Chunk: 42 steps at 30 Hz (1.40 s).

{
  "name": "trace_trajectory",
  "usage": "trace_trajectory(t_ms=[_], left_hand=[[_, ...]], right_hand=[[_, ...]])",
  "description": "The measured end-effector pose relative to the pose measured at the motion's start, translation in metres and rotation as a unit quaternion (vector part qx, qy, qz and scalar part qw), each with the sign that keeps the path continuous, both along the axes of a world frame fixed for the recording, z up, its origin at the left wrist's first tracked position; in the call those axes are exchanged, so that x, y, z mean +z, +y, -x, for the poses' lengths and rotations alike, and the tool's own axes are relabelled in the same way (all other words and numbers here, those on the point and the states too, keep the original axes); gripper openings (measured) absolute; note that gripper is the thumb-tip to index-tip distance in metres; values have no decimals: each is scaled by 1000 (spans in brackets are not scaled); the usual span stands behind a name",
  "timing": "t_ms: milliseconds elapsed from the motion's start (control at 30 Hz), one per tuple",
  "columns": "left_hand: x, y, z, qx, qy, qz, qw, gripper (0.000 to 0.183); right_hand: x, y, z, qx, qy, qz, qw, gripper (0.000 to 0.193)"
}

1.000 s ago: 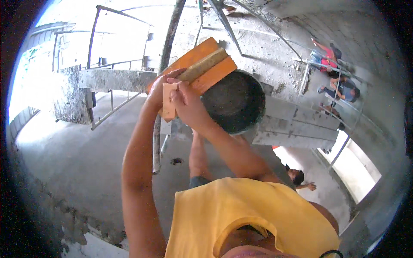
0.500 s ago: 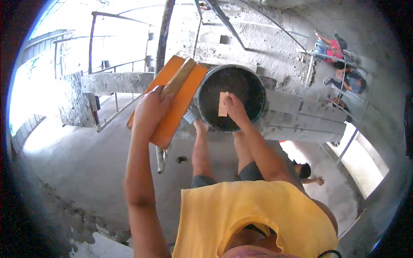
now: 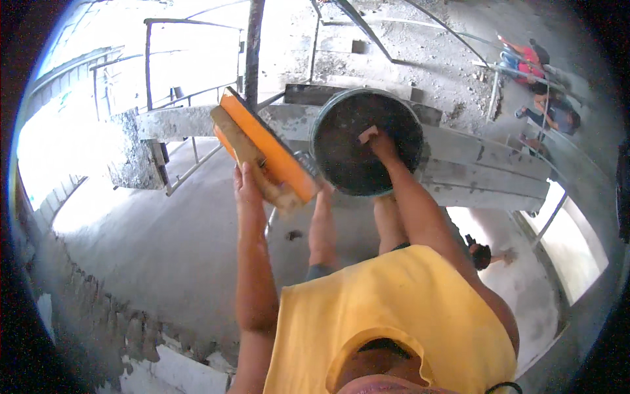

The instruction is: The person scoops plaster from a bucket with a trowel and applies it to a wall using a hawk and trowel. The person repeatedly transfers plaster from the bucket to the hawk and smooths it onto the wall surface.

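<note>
My left hand point(image 3: 248, 187) grips an orange plastering float point(image 3: 266, 154) by its wooden handle point(image 3: 233, 134). The float is tilted on edge, its handle side toward me, left of a round dark bucket point(image 3: 401, 110). My right hand point(image 3: 382, 146) reaches over the bucket's opening and is closed on a small flat pinkish piece point(image 3: 368, 134). Most of that piece is covered by my fingers, and its kind is unclear. Inside the bucket it is dark, so I cannot make out the contents.
The bucket rests on grey planks point(image 3: 479, 161) running left to right before me. Metal scaffold poles point(image 3: 253, 59) rise around the platform. Several people sit at the far right point(image 3: 531, 65). Another person point(image 3: 482, 256) is below on the right. Grey floor point(image 3: 164, 243) lies lower down.
My left hand has turned the float, so its handle now faces left and its face tilts on edge. My right hand has moved deeper over the bucket, its piece turned and less visible.
</note>
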<state>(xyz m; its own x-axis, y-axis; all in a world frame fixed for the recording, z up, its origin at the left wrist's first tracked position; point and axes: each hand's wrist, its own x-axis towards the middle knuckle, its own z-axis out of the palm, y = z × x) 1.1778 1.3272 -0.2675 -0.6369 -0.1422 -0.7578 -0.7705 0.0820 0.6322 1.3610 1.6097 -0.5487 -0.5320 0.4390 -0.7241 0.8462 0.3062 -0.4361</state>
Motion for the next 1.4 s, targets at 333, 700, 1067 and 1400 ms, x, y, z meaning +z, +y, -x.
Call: trace_trajectory(t_ms=[333,700,1067,1400], left_hand=[[-88,51,53,208,79,-39,974,60],[-104,2,44,-343,251,175,888,54],[-64,6,106,-606,332,518,505,49],[-108,37,155,-476,268,407,732,47]], right_hand=[[20,26,20,60,-14,78,995,53],[-42,15,-20,-114,104,-10,988,38],[-83,0,-30,-64,56,-117,989,37],[80,-9,42,-278,102,312,903,33]])
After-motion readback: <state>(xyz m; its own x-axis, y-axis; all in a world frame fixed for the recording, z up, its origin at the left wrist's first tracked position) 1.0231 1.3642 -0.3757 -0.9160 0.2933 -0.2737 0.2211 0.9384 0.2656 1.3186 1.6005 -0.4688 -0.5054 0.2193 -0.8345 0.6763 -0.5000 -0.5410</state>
